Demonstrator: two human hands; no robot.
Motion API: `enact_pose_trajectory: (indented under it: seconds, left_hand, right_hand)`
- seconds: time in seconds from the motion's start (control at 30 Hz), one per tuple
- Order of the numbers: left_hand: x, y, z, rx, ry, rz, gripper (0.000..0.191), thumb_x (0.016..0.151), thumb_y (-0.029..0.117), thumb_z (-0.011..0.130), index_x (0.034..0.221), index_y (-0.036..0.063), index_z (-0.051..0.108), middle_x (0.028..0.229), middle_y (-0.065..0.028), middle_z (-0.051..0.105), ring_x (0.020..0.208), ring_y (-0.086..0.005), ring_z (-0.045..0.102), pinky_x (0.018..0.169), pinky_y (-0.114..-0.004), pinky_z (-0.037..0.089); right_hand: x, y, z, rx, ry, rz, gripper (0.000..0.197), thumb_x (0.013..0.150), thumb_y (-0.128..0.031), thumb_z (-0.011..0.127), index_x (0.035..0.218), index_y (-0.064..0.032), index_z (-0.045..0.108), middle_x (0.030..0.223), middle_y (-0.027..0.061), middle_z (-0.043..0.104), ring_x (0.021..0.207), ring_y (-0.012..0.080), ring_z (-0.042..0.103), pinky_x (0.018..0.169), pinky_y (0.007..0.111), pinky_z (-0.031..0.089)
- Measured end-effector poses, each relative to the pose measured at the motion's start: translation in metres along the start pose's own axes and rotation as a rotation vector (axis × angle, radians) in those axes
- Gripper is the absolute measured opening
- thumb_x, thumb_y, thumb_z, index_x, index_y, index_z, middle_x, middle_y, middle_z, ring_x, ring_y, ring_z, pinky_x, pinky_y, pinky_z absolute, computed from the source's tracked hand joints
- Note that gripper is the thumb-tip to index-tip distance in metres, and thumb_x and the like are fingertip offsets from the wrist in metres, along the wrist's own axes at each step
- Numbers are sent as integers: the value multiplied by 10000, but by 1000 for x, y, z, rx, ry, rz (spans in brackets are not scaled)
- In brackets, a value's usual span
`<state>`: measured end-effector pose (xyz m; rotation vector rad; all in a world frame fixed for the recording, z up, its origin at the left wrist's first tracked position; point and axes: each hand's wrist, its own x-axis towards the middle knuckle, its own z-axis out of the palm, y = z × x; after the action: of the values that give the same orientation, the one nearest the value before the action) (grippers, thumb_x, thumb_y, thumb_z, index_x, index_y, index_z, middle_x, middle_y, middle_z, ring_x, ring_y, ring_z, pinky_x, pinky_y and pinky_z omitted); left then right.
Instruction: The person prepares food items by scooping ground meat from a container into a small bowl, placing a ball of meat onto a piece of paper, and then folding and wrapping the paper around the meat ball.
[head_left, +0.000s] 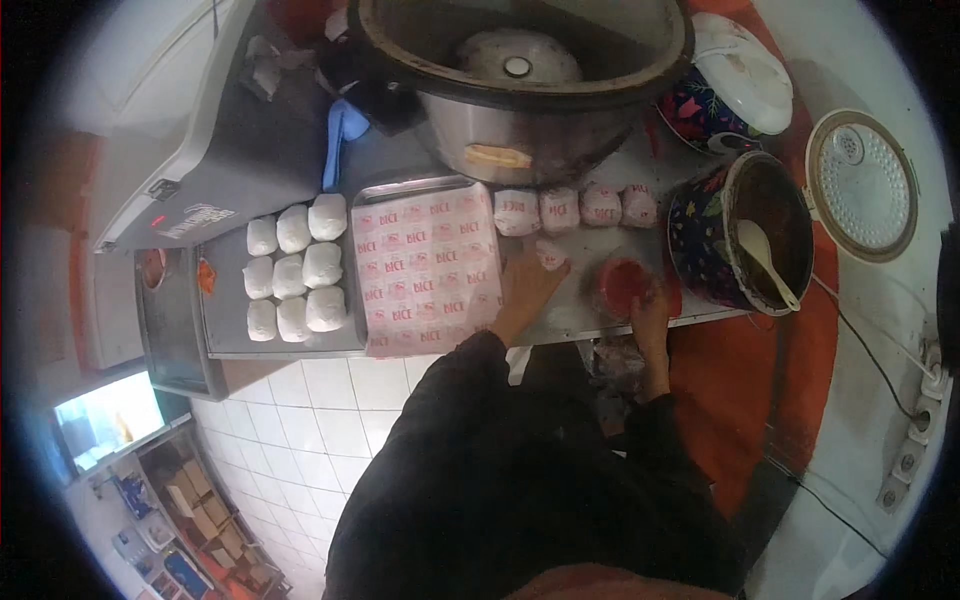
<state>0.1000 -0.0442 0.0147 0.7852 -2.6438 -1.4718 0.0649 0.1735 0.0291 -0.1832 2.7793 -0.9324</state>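
Note:
My left hand (531, 283) is around a small bundle wrapped in printed paper (551, 255), low over the metal counter. My right hand (651, 306) grips the side of a small red bowl (624, 285) near the counter's front edge. Behind both hands stands a row of several paper-wrapped bundles (559, 210) with red printing. To the left of my left hand, a stack of printed wrapping paper (424, 270) covers a metal tray (409, 187). Farther left, several plain white wrapped bundles (291, 274) sit in rows.
A large open rice cooker (517, 135) stands at the back. On the right is a dark patterned cooker (705, 240) with its lid (862, 187) raised and a rice paddle (765, 259) across it. A blue-handled utensil (336, 142) lies beside a grey box (247, 135) at the left.

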Motion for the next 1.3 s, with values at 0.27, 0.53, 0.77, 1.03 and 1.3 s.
enact_pose_trajectory:
  seconds: [0.27, 0.53, 0.77, 1.03, 1.3]
  left_hand:
    - [-26, 9, 24, 599, 260, 163, 696, 651, 308, 717, 1217, 46, 408, 1155, -195, 422, 1047, -338, 426, 891, -427, 349]
    - [-30, 1, 36, 739, 458, 60, 660, 687, 271, 675, 1228, 32, 381, 1192, -193, 415, 1058, -325, 426, 909, -409, 342]
    - [-52, 59, 56, 104, 524, 61, 524, 846, 393, 497, 1209, 21, 431, 1244, -204, 423, 1138, -338, 410, 975, -424, 310]
    - [-61, 96, 70, -1807, -680, -28, 606, 898, 506, 326, 1253, 26, 429, 1262, -173, 458, 1154, -290, 455, 1000, -410, 335]
    - [-58, 193, 87, -859, -790, 233, 527, 916, 396, 392, 1332, 75, 357, 1334, -133, 392, 1200, -244, 409, 1012, -367, 301]
  right_hand:
    - [10, 30, -11, 124, -106, -102, 394, 778, -30, 543, 1163, -30, 462, 1152, 199, 457, 1127, 357, 413, 932, 403, 363]
    - [13, 14, -45, 142, -273, -243, 350, 721, 1, 547, 1063, -42, 487, 1145, 178, 438, 1101, 363, 430, 933, 423, 345]
    - [3, -1, -82, 272, -233, -288, 415, 705, -30, 569, 1114, -50, 499, 1094, 187, 467, 1018, 330, 469, 862, 389, 387]
    - [67, -20, -218, -198, -105, -446, 310, 775, -100, 597, 1072, -51, 522, 1023, 139, 531, 898, 304, 554, 747, 377, 467]
    - [110, 49, -247, -1153, 41, -454, 367, 733, -151, 622, 1077, -60, 531, 838, 123, 605, 765, 256, 620, 613, 368, 479]
